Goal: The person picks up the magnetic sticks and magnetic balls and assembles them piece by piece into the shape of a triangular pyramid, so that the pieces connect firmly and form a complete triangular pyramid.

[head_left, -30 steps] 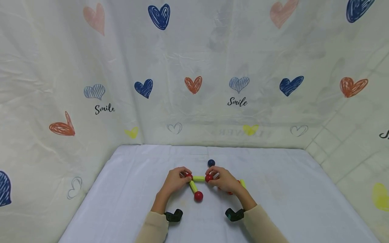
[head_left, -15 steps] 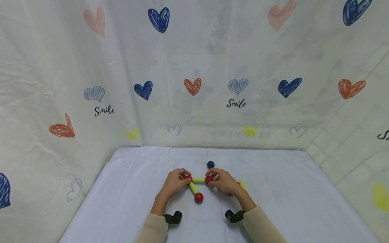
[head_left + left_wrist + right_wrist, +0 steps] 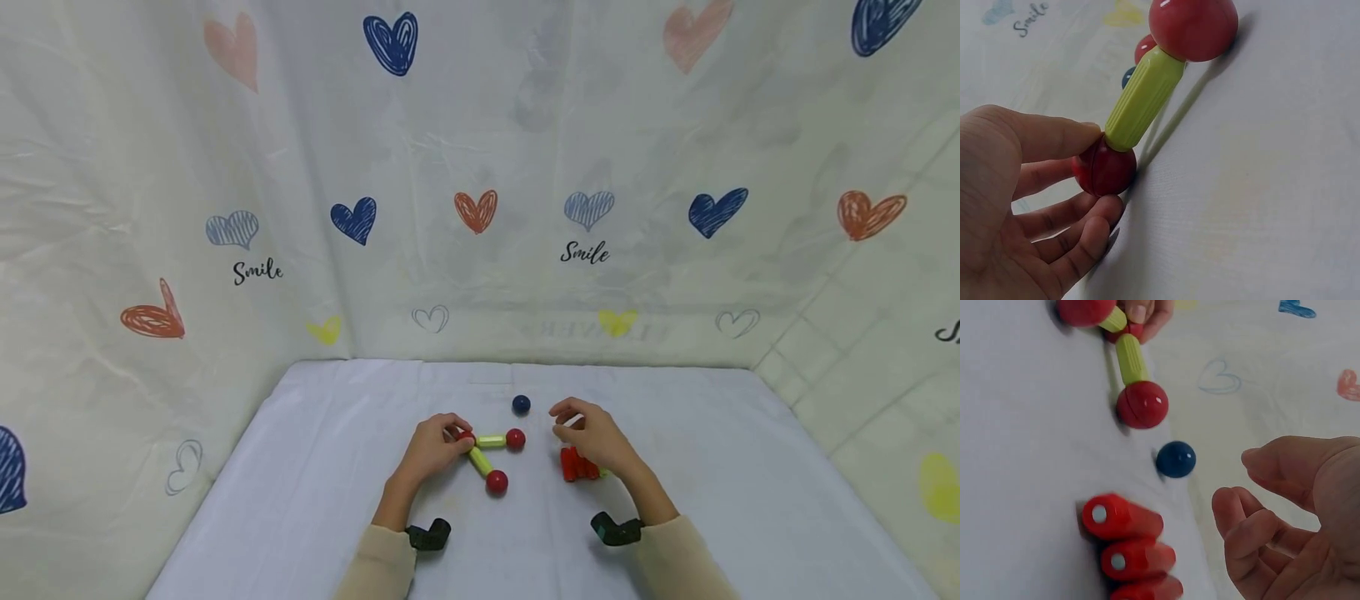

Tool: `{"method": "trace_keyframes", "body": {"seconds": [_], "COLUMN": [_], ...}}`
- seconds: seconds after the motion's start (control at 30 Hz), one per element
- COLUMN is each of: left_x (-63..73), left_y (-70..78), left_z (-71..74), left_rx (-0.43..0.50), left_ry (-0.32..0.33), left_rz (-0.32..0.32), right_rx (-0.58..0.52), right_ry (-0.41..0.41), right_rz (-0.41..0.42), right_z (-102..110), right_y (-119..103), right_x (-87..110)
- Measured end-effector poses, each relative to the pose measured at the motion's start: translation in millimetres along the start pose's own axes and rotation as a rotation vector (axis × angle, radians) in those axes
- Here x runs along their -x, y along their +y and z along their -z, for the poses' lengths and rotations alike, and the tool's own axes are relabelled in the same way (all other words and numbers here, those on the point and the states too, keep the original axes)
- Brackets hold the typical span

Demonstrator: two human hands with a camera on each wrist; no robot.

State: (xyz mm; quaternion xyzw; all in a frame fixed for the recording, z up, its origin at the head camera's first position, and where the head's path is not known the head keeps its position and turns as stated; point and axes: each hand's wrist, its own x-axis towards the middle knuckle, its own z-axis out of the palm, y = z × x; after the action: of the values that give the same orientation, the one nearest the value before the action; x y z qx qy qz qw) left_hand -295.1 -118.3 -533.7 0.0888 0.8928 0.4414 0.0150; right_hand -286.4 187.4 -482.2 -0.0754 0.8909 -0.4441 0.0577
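My left hand (image 3: 433, 452) pinches a red ball (image 3: 1107, 169) between thumb and fingers. Two yellow-green magnetic rods branch from that ball: one rod (image 3: 491, 441) runs right to a second red ball (image 3: 515, 438), the other rod (image 3: 1144, 100) runs toward me to a third red ball (image 3: 497, 482). Loosely bent and holding nothing, my right hand (image 3: 597, 437) hovers above the table, over a group of red rods (image 3: 1124, 517). In the right wrist view its thumb and fingertips stand apart.
A dark blue ball (image 3: 521, 405) lies behind the second red ball. Red rods lie side by side under my right hand, with a bit of yellow-green rod (image 3: 603, 472) showing beside them. A white cloth (image 3: 337, 492) covers the table; a heart-printed curtain (image 3: 480, 275) hangs behind.
My right hand has let go of the second red ball and moved right, over the red rods. The nearest red ball has shifted slightly right. My left hand keeps its pinch.
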Motion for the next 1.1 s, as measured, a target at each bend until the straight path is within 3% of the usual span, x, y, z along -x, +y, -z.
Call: {"method": "trace_keyframes", "body": {"seconds": [0.3, 0.63, 1.1], "left_x": [2.1, 1.2, 2.4], "left_y": [2.8, 0.5, 1.3], "left_z": [3.0, 2.9, 1.6], "left_rx": [-0.003, 0.011, 0.007], "left_ry": [-0.002, -0.006, -0.008], "left_rz": [0.016, 0.002, 0.006], "right_rx": [0.053, 0.115, 0.146], "right_ry": [0.033, 0.007, 0.013], "right_rz": [-0.077, -0.131, -0.179], "right_z": [32, 31, 39], "right_y": [35, 56, 62], "right_x": [19.9, 26.8, 30.5]}}
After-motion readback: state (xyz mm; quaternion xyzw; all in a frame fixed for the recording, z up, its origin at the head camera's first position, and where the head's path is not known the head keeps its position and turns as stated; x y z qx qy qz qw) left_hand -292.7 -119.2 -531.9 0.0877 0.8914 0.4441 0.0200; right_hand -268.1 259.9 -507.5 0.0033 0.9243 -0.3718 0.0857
